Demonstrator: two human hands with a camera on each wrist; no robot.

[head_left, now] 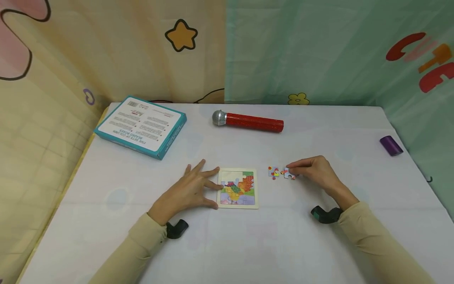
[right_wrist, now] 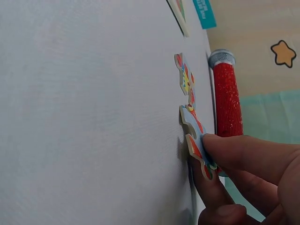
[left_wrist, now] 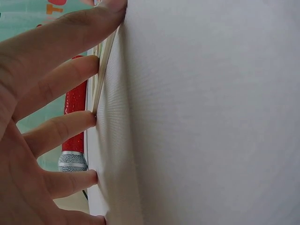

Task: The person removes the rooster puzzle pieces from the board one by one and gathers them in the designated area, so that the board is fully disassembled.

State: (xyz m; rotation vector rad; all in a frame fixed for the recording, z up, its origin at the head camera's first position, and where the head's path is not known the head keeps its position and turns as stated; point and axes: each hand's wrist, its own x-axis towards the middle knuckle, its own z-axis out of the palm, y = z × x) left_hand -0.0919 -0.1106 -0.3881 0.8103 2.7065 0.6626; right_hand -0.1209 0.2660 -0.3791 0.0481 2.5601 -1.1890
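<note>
While the left hand (head_left: 191,191), fingers spread, touches a square, pale-rimmed jigsaw tray (head_left: 257,197) below the head view's centre, the right hand (head_left: 318,173) pinches a flat, notched jigsaw piece (head_left: 287,172) right of centre.

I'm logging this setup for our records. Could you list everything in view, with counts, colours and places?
Table: one, white, under everything
Tray: one, cream, centre of the table
Puzzle: one, multicoloured, in the tray, partly filled
Loose pieces: at least two, multicoloured, right of the tray; exact count unclear
Box: one, teal and white, far left
Microphone: one, red with silver head, beyond the tray
Cylinder: one, purple, right edge
Curtains: green and yellow, printed, around the table; count unclear
Wrist cameras: two, black, one per wrist
Sleeves: two, beige, both arms
Left hand: one, touching the tray's left edge
Right hand: one, pinching a piece
</note>
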